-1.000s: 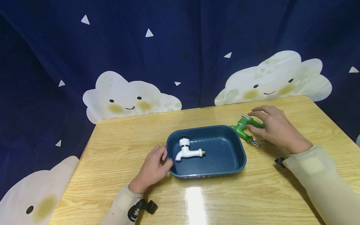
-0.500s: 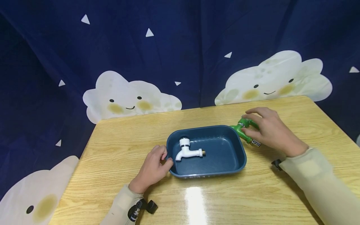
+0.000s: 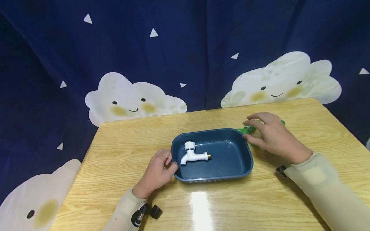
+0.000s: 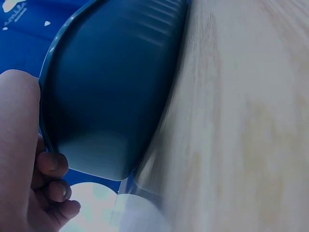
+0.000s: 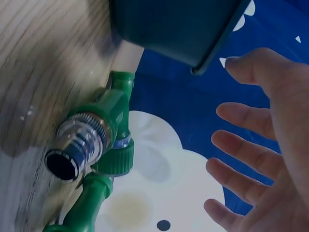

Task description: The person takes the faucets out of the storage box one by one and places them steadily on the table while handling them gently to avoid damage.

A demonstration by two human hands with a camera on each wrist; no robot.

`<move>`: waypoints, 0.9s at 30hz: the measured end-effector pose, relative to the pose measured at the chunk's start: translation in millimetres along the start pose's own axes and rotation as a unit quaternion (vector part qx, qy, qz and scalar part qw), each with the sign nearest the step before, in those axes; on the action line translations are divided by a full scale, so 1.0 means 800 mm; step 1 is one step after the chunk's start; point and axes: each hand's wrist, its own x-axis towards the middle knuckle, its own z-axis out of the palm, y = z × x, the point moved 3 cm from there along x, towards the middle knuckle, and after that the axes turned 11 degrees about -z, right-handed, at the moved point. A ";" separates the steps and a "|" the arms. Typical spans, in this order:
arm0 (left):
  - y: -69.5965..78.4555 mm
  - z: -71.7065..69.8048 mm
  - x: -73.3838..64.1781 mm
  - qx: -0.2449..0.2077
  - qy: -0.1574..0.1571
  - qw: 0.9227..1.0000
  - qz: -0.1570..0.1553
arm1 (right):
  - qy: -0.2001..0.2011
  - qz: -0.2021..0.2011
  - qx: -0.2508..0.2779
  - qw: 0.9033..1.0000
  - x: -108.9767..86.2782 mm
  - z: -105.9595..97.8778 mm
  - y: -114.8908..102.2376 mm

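A dark blue plastic basin (image 3: pixel 222 166) stands on the table with a white tap (image 3: pixel 193 156) lying inside on its left. My left hand (image 3: pixel 157 170) grips the basin's left rim between thumb and curled fingers. Over the basin's right end hovers my right hand (image 3: pixel 267 136), its fingers spread and holding nothing. Beneath it lies a green tap (image 5: pixel 113 116) with a chrome threaded end, close against the basin's outer right corner. Another green piece (image 5: pixel 87 205) lies beside that tap. From the head view, the right hand covers most of both.
The wooden table (image 3: pixel 130 141) runs back to a dark blue curtain (image 3: pixel 173 48) printed with clouds and triangles. Black camera mounts sit at both wrists; the left one (image 3: pixel 145 214) is near the table's front.
My right hand has moved left across the green taps to the basin's right rim, now covering more of the green tap's body. The left hand and basin have stayed put.
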 end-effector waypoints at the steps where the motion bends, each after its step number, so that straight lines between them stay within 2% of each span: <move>1: 0.000 0.000 0.000 0.000 0.001 1.000 0.001 | 0.000 -0.004 -0.001 1.000 0.001 0.000 -0.001; 14: -0.002 0.001 0.001 -0.009 0.000 1.000 0.004 | -0.003 -0.020 -0.008 1.000 0.008 0.001 -0.016; 21: -0.003 0.000 0.000 -0.008 0.000 1.000 0.002 | -0.020 -0.020 -0.004 1.000 0.015 0.004 -0.030; 27: -0.001 0.001 0.000 -0.011 -0.004 1.000 0.005 | -0.012 -0.047 -0.007 0.999 0.021 0.007 -0.042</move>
